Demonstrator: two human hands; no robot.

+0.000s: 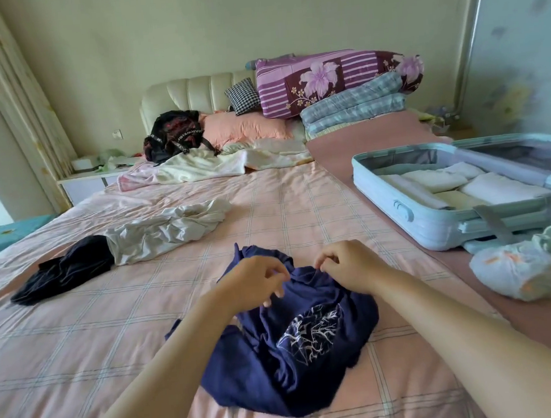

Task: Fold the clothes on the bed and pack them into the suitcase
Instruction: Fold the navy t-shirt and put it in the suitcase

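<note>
**Sorting out the navy shirt before the fold**

A crumpled navy shirt (289, 335) with a white printed pattern lies in a heap on the checked pink bed (82, 353), right in front of the person. Both hands are at its far edge. The left hand (256, 280) has its fingers curled, apparently pinching a bit of the cloth, though the contact itself is hard to make out. The right hand (345, 266) pinches a ridge of the fabric between thumb and fingertips. The two hands are close together, near the middle of the bunched edge.

The step in hand looks like finding the shirt's collar or hem so it can be opened out; no fold is started yet. The next move probably calls for drawing the hands apart along that edge, lifting, and laying the shirt flat on the bare sheet before folding.

Further left, a white garment (168, 231) and a black garment (63, 269) lie unfolded, touching each other. The open suitcase (408, 219) sits on the right side of the bed, well apart from the shirt, with pale folded items already inside, so the task seems partly done.
</note>
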